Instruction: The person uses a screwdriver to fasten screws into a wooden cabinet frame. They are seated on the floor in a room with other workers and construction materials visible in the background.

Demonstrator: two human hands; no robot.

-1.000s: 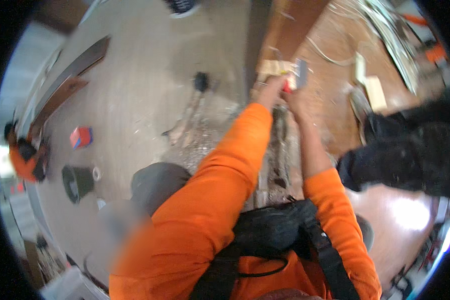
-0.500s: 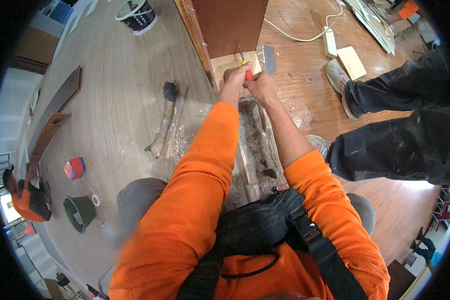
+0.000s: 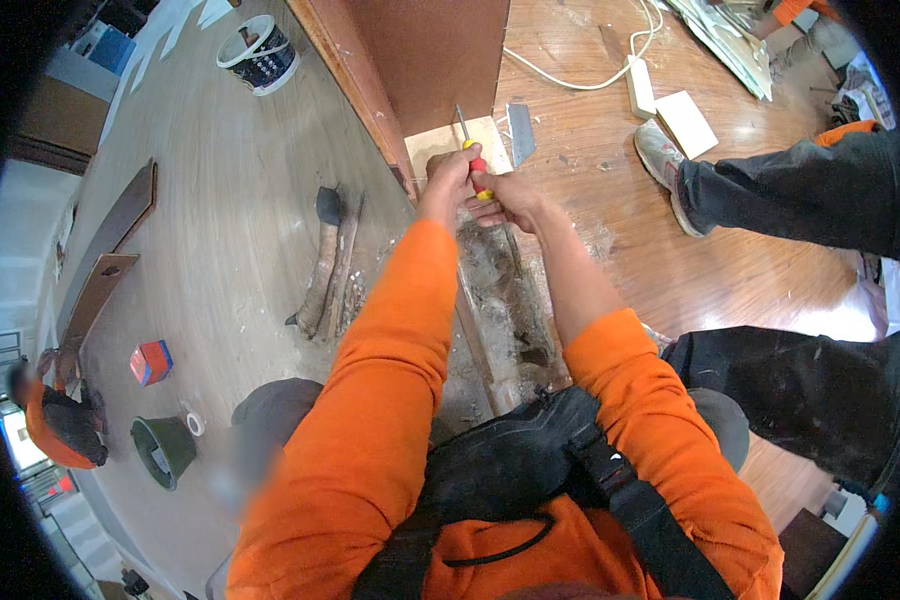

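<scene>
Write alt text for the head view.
Both bare hands, left hand and right hand, grip a red-and-yellow-handled screwdriver over a pale wooden board beside a debris-filled floor gap; a wooden-handled hammer lies left.

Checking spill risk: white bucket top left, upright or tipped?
Upright: the white bucket stands on the floor with its open rim facing up.

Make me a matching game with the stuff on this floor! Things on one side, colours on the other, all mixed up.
Things:
1. tool handle in the left hand and right hand
2. bucket
3. small box
4. power strip

Colours:
A. white
B. red and blue
C. dark green
D. red and yellow

Pairs: 1-D, 2-C, 3-B, 4-A
</scene>
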